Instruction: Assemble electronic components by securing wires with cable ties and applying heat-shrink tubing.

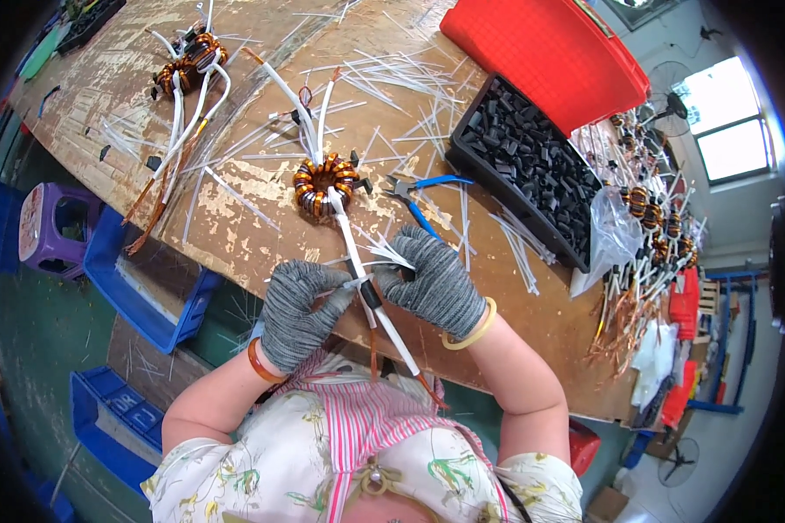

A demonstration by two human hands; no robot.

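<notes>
A toroidal coil (325, 186) wound with copper wire lies on the table in front of me. From it a white-sleeved lead (349, 232) runs toward me between my hands, ending in bare copper near my apron. A black block (370, 294) sits against this lead. My left hand (301, 305), in a grey knit glove, is closed, with thumb and fingers pinching a thin white cable tie beside the block. My gloved right hand (432, 283) is closed on the other side. White cable ties (385, 250) fan out from its fingers; its fingertips are partly hidden.
Blue-handled cutters (421, 193) lie beyond my right hand. A black tray (523, 166) of small black blocks and a red bin (545, 57) stand at right. More coils (650, 209) are piled beyond; another coil pair (187, 68) lies far left. White ties (388, 74) litter the table.
</notes>
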